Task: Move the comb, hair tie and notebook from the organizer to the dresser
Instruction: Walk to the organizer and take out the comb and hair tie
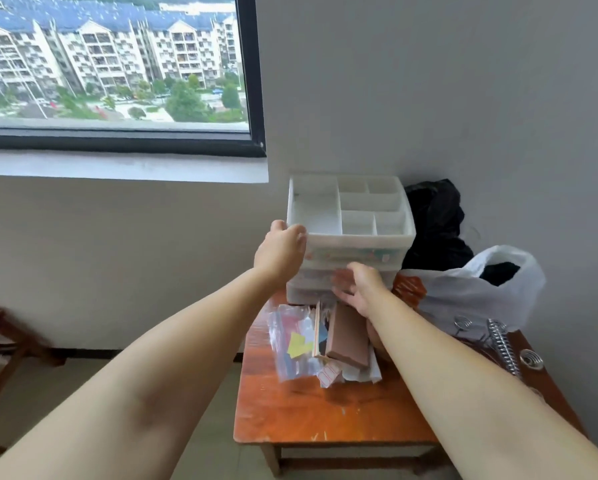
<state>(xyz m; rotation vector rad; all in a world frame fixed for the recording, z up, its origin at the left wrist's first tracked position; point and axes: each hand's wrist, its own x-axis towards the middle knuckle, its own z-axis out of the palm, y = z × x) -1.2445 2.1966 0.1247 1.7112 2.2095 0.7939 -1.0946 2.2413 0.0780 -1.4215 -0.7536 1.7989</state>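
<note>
Left hand (282,251) at organizer (351,233) corner

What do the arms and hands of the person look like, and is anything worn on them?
Both arms are bare as far as the view shows: no sleeves in view, no gloves. The left hand and the right hand show no watch or bracelet; rings cannot be ruled out, since the fingers are blurred.

Grey walls (463,81); black-framed window (252,71) showing daylit apartment blocks; wooden stool (3,341) left; tiled floor (65,375).
</note>
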